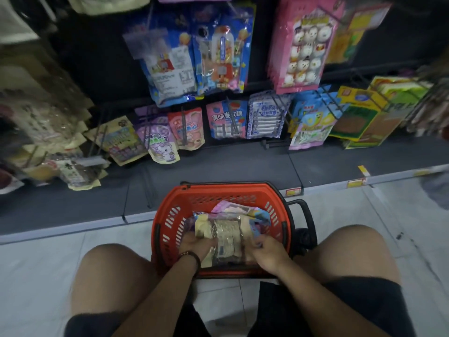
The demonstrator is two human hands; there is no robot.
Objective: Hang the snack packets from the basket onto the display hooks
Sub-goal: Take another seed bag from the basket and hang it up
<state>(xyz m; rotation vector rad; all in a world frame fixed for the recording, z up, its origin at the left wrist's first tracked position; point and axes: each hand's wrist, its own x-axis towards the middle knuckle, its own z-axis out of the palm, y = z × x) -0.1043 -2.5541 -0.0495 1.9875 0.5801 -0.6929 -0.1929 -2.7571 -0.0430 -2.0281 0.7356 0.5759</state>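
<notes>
I crouch over the red basket [220, 193] at lower centre of the frame, on the pale floor [36, 259] between my knees. My left hand [197, 245] and right hand [268, 254] both reach in, each grip pinching a side of a clear-windowed snack packet [228, 235] atop the pile. More packets [227, 122] hang on display hooks [279, 103] across the upper frame.
</notes>
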